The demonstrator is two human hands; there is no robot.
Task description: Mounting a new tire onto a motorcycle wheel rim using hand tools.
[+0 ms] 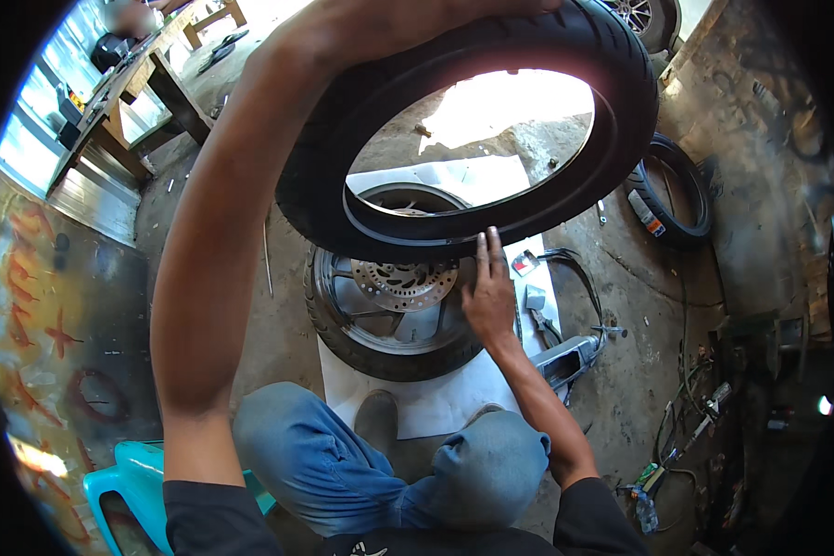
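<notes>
Left hand (361, 28) grips the loose tyre (565, 199) raised above the wheel (389, 315) — right hand (489, 295) steadies its lower edge, fingers flat.

Black rubber, bright metal, dusty concrete

The raised tyre (565, 56), upper centre, is matt black rubber with a smooth inner bead; the wheel (343, 320) below it at centre has a shiny metal rim and a drilled, dull steel brake disc (403, 283). It lies on flat white sheet (435, 398), paper-like. Floor (621, 306) at right is rough, stained concrete. Jeans (315, 463), lower centre, are faded blue denim.
</notes>
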